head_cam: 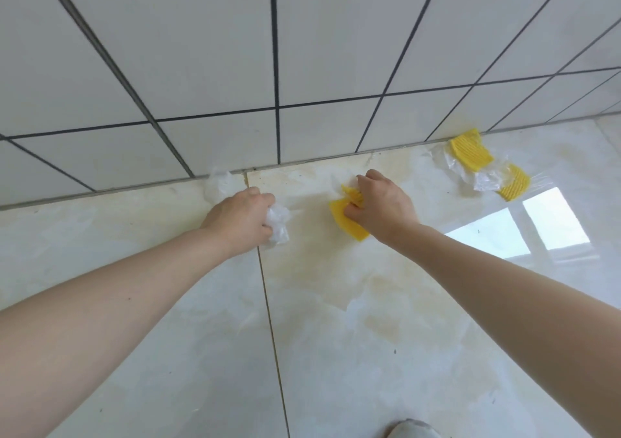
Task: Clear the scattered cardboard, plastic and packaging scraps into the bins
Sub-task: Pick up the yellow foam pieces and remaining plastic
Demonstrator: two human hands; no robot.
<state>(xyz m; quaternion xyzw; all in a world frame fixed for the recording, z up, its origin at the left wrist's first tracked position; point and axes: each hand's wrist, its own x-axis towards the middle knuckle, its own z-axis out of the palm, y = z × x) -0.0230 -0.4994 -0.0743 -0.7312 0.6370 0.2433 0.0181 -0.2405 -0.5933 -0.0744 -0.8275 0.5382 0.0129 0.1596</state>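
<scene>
Near wall, right hand (pixel 379 207) holds yellow scrap (pixel 346 219) (pointing near-right).

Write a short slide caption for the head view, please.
Left hand grips crumpled plastic; right hand grasps a yellow scrap.

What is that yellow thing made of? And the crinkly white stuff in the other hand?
The yellow scrap in the right hand looks like ridged corrugated card or foam; similar yellow pieces nearby show fine ribs. I cannot tell which. The white wad in the left hand looks like thin plastic film: crumpled, see-through, slightly shiny.
</scene>
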